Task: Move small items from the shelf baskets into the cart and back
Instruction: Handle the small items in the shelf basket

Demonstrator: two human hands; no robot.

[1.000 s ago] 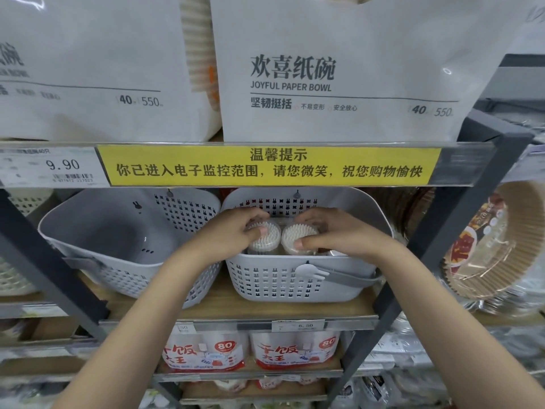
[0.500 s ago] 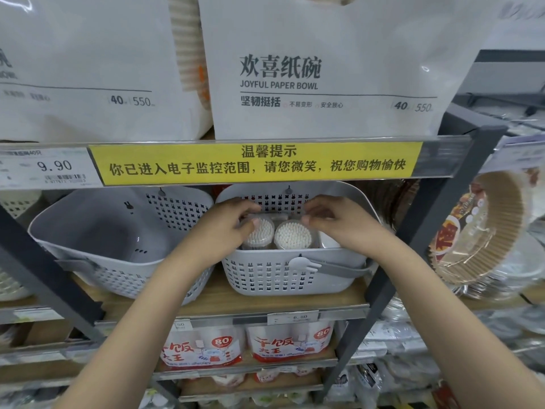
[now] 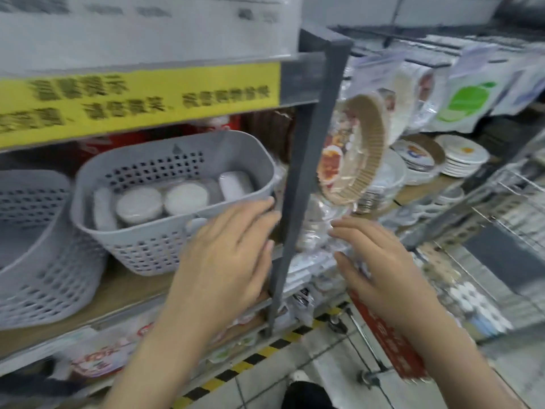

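Items: the round white-lidded clear plastic tubs (image 3: 160,202) are seen lying in the perforated grey plastic basket (image 3: 153,246) at centre left of the frame; lids face up, so no long axis is to be judged.
Left hand: the left hand (image 3: 224,255) is held out with fingers straight and nothing grasped; its fingertips reach the basket's right rim; the tubs lie up and to the left of it.
Right hand: the right hand (image 3: 380,270) is spread and empty at centre right, beyond the dark grey metal shelf post (image 3: 303,187); it is well apart from the tubs.
Nearer hand: the left, by judgement.
Change: both hands were over the tubs inside the basket half a second ago; they are now withdrawn and empty; the view has swung rightward.
Cart: a wire frame at the right edge may be it; this cannot be told.
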